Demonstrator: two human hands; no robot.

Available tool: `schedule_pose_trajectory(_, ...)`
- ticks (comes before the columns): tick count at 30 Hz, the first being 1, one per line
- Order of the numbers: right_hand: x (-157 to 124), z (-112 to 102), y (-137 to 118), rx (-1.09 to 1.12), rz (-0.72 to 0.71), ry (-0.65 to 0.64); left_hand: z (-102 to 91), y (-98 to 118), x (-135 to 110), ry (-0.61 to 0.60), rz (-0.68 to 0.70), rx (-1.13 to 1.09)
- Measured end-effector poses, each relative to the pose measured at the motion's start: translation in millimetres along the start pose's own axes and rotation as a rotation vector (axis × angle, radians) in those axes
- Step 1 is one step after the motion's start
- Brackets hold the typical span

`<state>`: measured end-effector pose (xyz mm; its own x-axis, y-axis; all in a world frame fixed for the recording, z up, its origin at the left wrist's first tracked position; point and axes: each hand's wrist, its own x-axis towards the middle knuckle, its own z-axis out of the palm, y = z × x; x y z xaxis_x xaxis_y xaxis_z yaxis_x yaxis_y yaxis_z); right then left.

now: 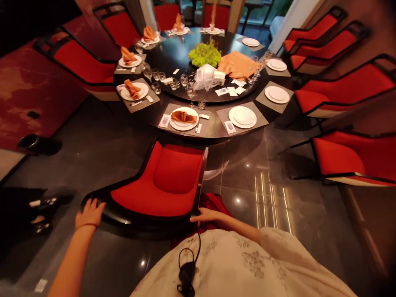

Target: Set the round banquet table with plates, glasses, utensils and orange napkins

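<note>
A red chair (179, 169) with a black frame stands right in front of me, its seat towards the round table (216, 134). My left hand (89, 214) grips the left corner of its black top rail, fingers a little apart over the edge. At the opposite corner, my right hand (202, 215) is wrapped round the frame, its thumb side showing. Beyond the chair, a white plate (176, 126) bears a folded orange napkin (185, 117) on a grey placemat. The plate (243, 117) to its right has no napkin.
More red chairs (337, 90) line both sides. Glasses (191, 91), a plastic bag (206, 77), orange cloth (238, 64) and green plants (204, 53) occupy the table's raised centre. A black bin (37, 143) lies by the left wall. Dark shoes (41, 227) show at far left.
</note>
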<state>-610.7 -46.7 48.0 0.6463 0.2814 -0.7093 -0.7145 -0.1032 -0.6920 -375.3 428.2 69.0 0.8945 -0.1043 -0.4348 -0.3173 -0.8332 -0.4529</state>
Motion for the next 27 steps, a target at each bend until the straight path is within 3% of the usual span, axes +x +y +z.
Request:
schedule_pose_trajectory(1, -2, -16, -4, -0.124, 0.026, -0.061, -16.9, 22, 2, -0.026, -0.083, -0.002)
schedule_pose_trajectory(2, -3, -32, -8, -0.277, 0.024, -0.058, -38.4, 49, 5, -0.001, -0.070, -0.012)
schedule_pose_trajectory(4, -6, -68, -9, -0.618, -0.047, 0.127, -91.5, 121, 14, 0.150, 0.163, -0.074)
schedule_pose_trajectory(6, -12, -109, -1, -0.916, -0.093, 0.309, -149.8, 211, 25, 0.272, 0.370, -0.155)
schedule_pose_trajectory(7, -19, -131, 6, -1.017, -0.083, 0.325, -178.0, 260, 29, 0.298, 0.465, -0.194)
schedule_pose_trajectory(11, -70, -238, 50, -1.047, 0.008, 0.265, -272.6, 451, 33, 0.247, 0.836, -0.328)
schedule_pose_trajectory(13, -107, -294, 77, -0.986, 0.107, 0.405, -312.0, 531, 30, 0.200, 0.920, -0.345)
schedule_pose_trajectory(15, -144, -348, 102, -0.921, 0.241, 0.602, -350.3, 597, 30, 0.164, 1.002, -0.376)
schedule_pose_trajectory(18, -181, -419, 132, -0.747, 0.367, 0.816, -404.7, 670, 44, 0.162, 1.048, -0.486)
schedule_pose_trajectory(21, -182, -483, 139, -0.563, 0.340, 0.913, -447.3, 720, 82, 0.227, 1.011, -0.606)
schedule_pose_trajectory(24, -153, -542, 114, -0.484, 0.178, 0.914, -474.4, 752, 144, 0.282, 0.998, -0.744)
schedule_pose_trajectory(27, -107, -596, 67, -0.495, -0.063, 0.871, -496.0, 770, 226, 0.308, 0.829, -0.873)
